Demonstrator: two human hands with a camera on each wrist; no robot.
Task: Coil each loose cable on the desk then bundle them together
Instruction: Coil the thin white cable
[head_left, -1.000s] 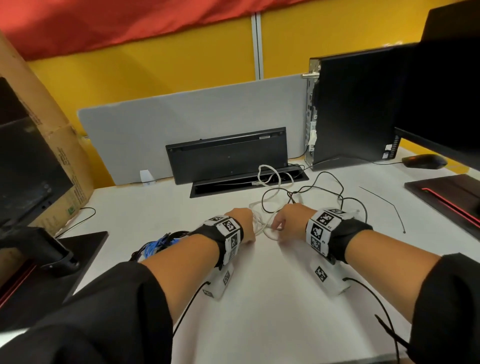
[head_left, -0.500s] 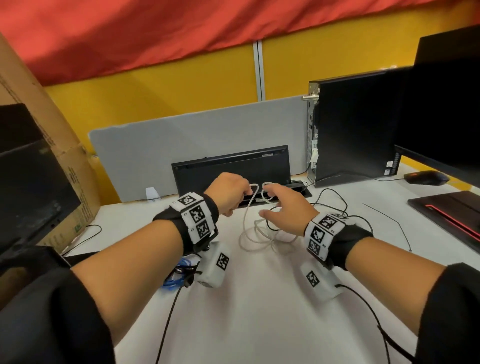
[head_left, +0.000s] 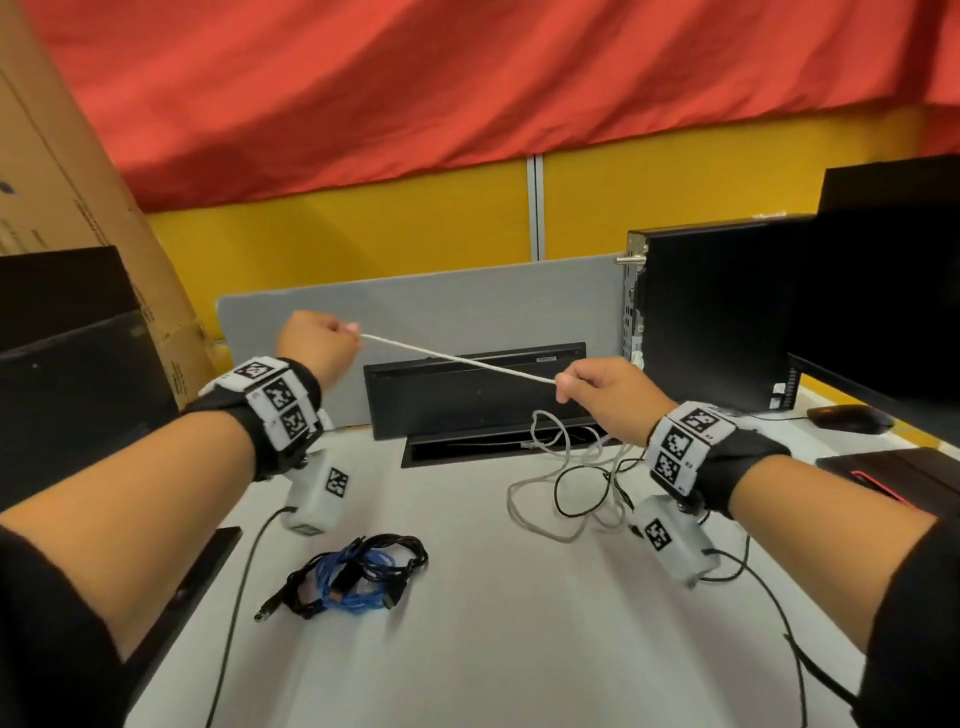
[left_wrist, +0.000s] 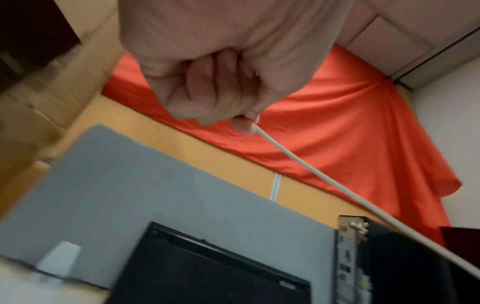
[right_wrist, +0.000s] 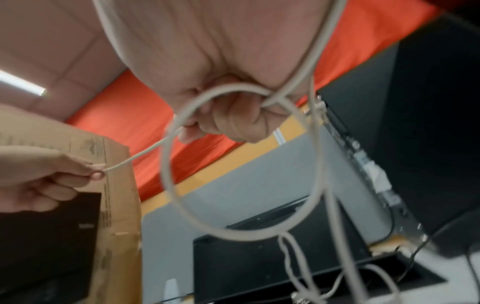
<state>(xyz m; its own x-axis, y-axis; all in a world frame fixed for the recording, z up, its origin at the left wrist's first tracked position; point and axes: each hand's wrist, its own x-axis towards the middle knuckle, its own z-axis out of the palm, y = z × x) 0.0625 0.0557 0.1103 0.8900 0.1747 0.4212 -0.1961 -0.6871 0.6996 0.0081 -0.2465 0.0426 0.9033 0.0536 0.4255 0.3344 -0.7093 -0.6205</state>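
Observation:
A white cable (head_left: 457, 359) is stretched taut in the air between my two raised hands. My left hand (head_left: 319, 345) pinches one end of that span, seen as a fist in the left wrist view (left_wrist: 221, 92). My right hand (head_left: 597, 387) grips the cable lower and to the right, with a loop (right_wrist: 233, 164) hanging from its fingers. The remaining white cable (head_left: 561, 499) lies in loose loops on the desk below, tangled with a thin black cable (head_left: 571, 483). A bundle of blue and black cables (head_left: 358, 574) lies on the desk near the left forearm.
A black keyboard (head_left: 475, 397) leans against the grey divider (head_left: 415, 312) behind an open cable slot (head_left: 467, 449). A black computer tower (head_left: 717, 317), a monitor (head_left: 883, 312) and a mouse (head_left: 849, 418) stand at the right. A cardboard box (head_left: 62, 171) and dark equipment (head_left: 67, 364) are at the left.
Both hands have risen from the desk. The left hand has moved up and left, drawing a length of white cable out straight from the right hand.

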